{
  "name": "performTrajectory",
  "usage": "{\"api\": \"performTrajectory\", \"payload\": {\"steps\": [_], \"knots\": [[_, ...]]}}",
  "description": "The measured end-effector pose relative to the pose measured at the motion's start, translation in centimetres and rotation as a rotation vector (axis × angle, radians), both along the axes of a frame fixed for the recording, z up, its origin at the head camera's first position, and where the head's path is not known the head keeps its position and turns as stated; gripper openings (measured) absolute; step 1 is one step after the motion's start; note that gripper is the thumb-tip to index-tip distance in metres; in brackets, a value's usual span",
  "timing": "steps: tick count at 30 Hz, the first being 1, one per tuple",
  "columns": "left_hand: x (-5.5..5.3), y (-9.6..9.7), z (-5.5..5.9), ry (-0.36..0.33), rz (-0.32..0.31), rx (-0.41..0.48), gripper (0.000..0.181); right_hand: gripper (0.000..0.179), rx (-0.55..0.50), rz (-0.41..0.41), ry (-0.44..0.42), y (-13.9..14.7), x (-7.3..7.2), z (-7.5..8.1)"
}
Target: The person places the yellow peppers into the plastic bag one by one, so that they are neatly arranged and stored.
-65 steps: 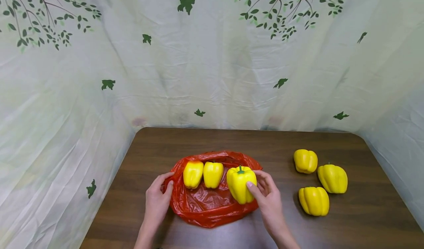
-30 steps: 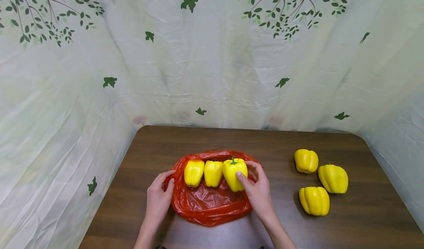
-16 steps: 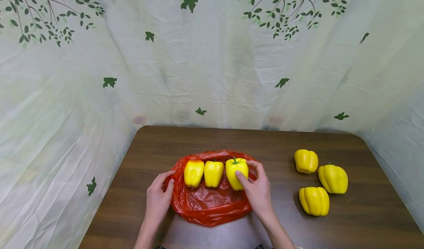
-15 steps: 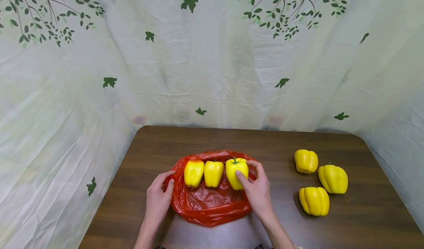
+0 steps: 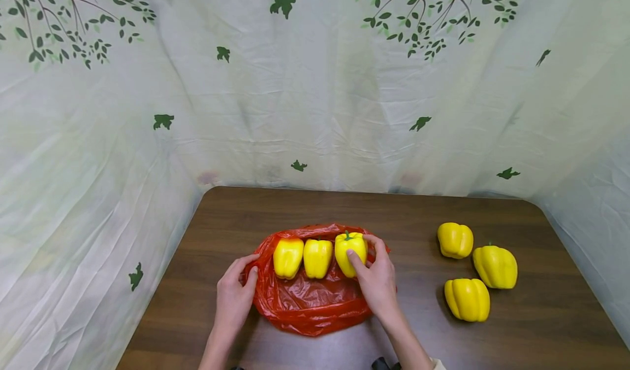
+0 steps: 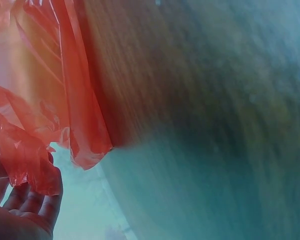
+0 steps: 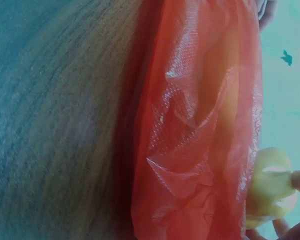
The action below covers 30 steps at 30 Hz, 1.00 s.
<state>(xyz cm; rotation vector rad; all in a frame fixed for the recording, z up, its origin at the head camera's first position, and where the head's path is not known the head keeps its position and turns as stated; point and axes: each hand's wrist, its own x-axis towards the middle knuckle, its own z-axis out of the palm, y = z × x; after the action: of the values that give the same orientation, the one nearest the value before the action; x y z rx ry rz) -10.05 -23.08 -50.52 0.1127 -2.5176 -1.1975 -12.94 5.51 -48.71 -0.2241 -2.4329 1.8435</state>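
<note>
The left grip pinches a red plastic bag at nine o'clock; the right grip, likely packing and needing to loosen, holds a plump yellow pepper.

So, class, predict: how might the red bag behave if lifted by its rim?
The red bag is probably floppy: its sides are creased. It looks thin, since orange shapes show through in the wrist views, so it may stretch. It would likely sag under the peppers inside.
</note>
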Motion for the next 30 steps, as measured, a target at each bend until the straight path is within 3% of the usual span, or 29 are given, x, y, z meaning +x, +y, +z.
{"api": "performTrajectory", "payload": {"steps": [21, 30], "knots": [[-0.1, 0.1, -0.1, -0.015, 0.004, -0.004, 0.028, 0.05, 0.113, 0.003, -0.005, -0.5, -0.6, -1.2], [0.0, 0.1, -0.1, -0.027, -0.001, 0.008, 0.027, 0.05, 0.181, -0.012, 0.072, -0.4, -0.6, -1.4]]}}
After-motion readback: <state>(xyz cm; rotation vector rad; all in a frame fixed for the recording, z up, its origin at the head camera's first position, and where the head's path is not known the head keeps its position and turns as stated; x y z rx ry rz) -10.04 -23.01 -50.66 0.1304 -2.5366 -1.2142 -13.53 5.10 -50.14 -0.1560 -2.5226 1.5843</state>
